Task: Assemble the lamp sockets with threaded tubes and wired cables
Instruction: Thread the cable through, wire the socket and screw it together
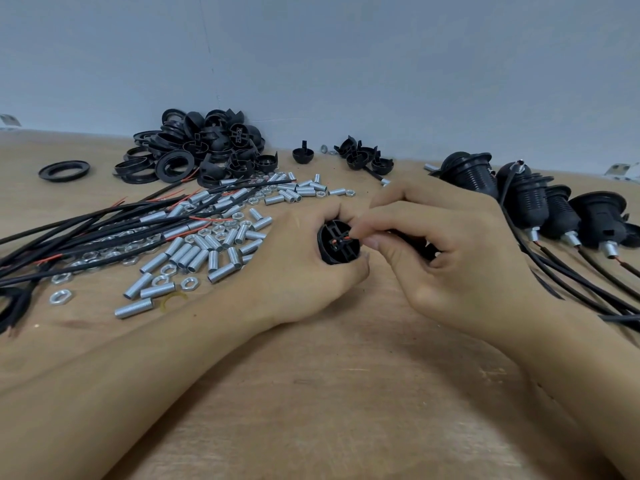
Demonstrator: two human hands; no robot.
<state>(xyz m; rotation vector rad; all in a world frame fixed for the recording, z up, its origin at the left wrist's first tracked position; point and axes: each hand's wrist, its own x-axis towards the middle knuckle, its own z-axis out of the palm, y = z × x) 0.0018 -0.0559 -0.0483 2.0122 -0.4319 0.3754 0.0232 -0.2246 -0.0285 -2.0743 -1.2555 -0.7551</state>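
Socket cap (337, 245) sitting mid-table, mostly hidden in my left hand (304, 268), which is curling round it. My right hand (446, 251) is pinching red wire end (346, 240) at cap's open face; its palm is hiding something black, hard to identify. Four finished sockets (526, 199) lying right, cables cut off at edge. Threaded tubes (194, 254), nuts (188, 283): too many for counting.
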